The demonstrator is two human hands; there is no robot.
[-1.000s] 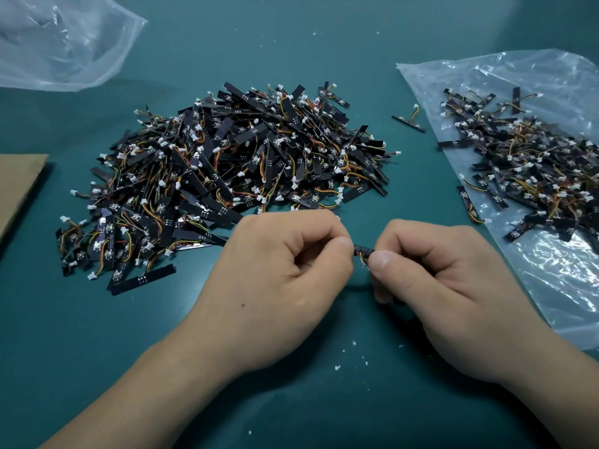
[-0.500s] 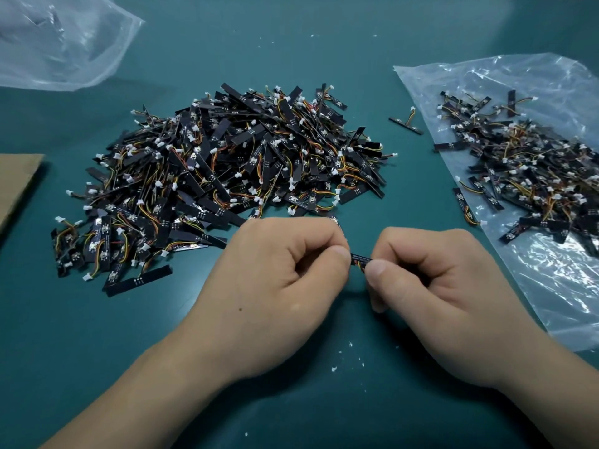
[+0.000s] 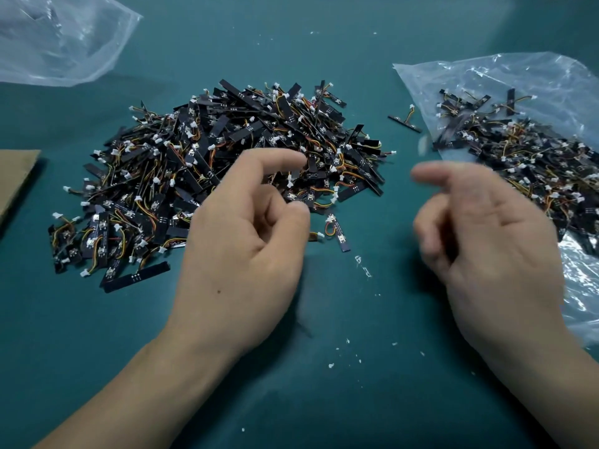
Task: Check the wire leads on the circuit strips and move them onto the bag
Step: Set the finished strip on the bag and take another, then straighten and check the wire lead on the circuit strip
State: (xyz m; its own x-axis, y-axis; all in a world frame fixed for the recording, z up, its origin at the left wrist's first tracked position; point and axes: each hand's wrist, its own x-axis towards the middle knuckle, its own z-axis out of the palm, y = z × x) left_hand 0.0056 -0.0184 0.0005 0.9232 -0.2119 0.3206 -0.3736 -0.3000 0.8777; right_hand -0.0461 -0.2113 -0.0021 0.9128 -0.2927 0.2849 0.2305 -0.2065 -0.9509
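Black circuit strips (image 3: 227,163) lie heaped mid-tabletop (image 3: 324,400), with more already on the clear bag (image 3: 486,76) at right. At the heap's near edge the left hand (image 3: 240,254) hovers, its grip loosely apart and empty. The blurred right hand (image 3: 492,254) looks empty too. Each strip seems light and stiff, its thin wire leads (image 3: 408,115) fragile, so pinch the board's edges, not the wires.

The strips (image 3: 227,150) are matt black board, with white plastic plugs (image 3: 66,188) and thin wires (image 3: 326,229) in coloured sleeving. The bag (image 3: 486,76) is clear, shiny, crinkled plastic film (so is the second bag (image 3: 64,43)). The table (image 3: 324,400) is smooth teal with a dull sheen; the cardboard (image 3: 16,176) is matt brown
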